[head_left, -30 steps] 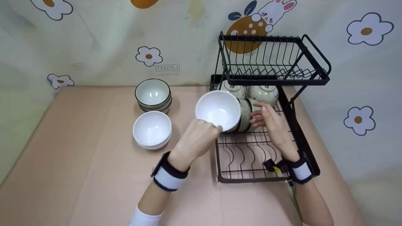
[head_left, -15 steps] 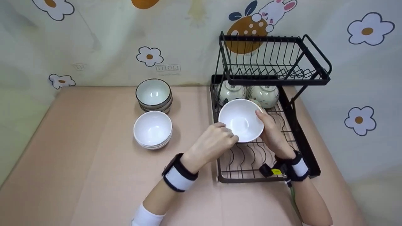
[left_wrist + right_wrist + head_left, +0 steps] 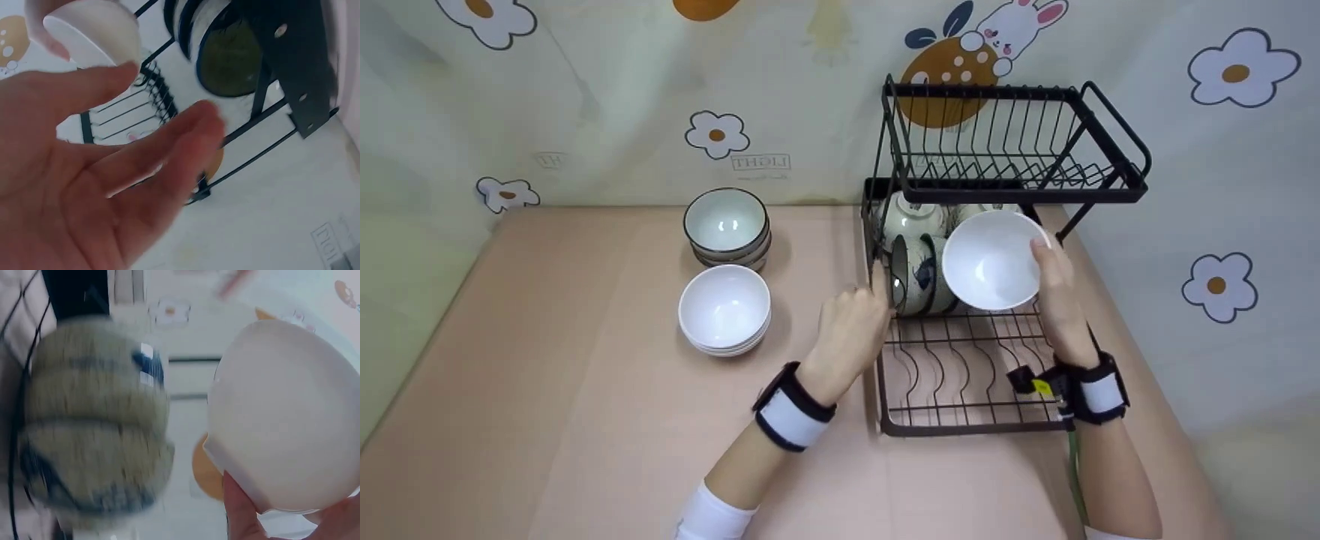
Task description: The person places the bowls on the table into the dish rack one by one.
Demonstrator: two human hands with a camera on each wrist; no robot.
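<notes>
My right hand [image 3: 1063,300] holds a white bowl [image 3: 990,262] by its right rim, thumb over the edge, above the lower tier of a black dish rack [image 3: 975,430]. In the right wrist view the outside of the white bowl [image 3: 287,416] faces the camera, apart from the patterned bowls [image 3: 95,422]. My left hand [image 3: 849,330] is beside the rack's left edge, holding nothing. Its fingers look loosely extended in the left wrist view. Dark-rimmed patterned bowls [image 3: 916,277] stand on their sides in the rack, partly hidden behind the white bowl.
Left of the rack are a stack of white bowls [image 3: 724,309] and, behind it, a stack of dark-rimmed bowls [image 3: 726,221]. An upside-down bowl [image 3: 913,217] sits at the rack's back, under the upper tier [image 3: 1020,196]. A patterned curtain [image 3: 607,97] hangs behind.
The white bowl has passed from my left hand to my right and moved right. My left hand has let go and drawn back to the rack's left edge.
</notes>
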